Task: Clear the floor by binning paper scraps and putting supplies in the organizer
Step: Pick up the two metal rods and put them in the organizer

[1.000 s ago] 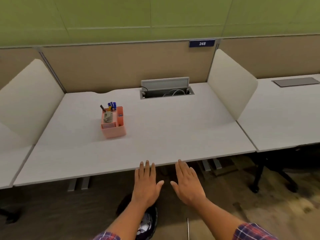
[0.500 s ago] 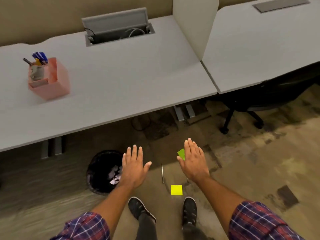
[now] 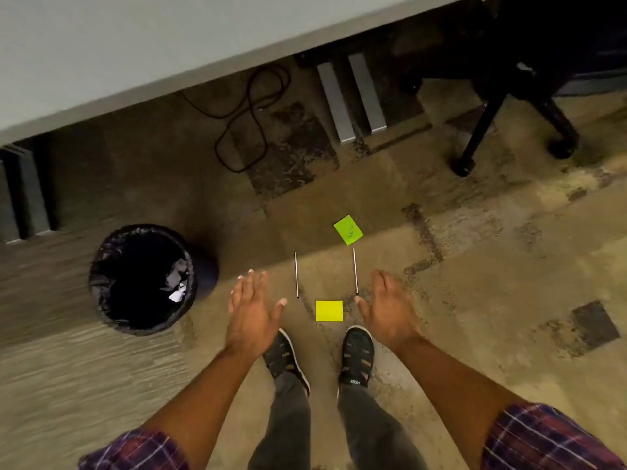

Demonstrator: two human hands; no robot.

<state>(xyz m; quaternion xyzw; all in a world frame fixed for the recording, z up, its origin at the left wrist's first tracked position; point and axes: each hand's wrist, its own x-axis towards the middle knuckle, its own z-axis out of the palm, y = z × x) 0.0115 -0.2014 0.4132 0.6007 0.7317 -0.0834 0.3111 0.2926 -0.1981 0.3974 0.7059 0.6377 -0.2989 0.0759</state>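
Note:
A yellow paper square (image 3: 329, 310) lies on the carpet just ahead of my shoes. A green paper square (image 3: 348, 230) with writing lies farther off, tilted. Two thin metal rods, one on the left (image 3: 296, 274) and one on the right (image 3: 355, 271), lie parallel between the papers. The black lined bin (image 3: 142, 279) stands to the left with crumpled paper inside. My left hand (image 3: 252, 312) hovers open left of the yellow paper. My right hand (image 3: 390, 308) hovers open on its right, thumb near the right rod's end. The organizer is out of view.
The grey desk edge (image 3: 169, 72) crosses the top. Under it are a black cable loop (image 3: 244, 110) and grey desk legs (image 3: 351, 96). A black office chair base (image 3: 502, 106) stands at the upper right. My two shoes (image 3: 356, 354) are below the papers.
My view has tilted down from the desk to the floor. The organizer has left the frame. The green paper, earlier half hidden by my right hand, now shows fully; both hands stay open.

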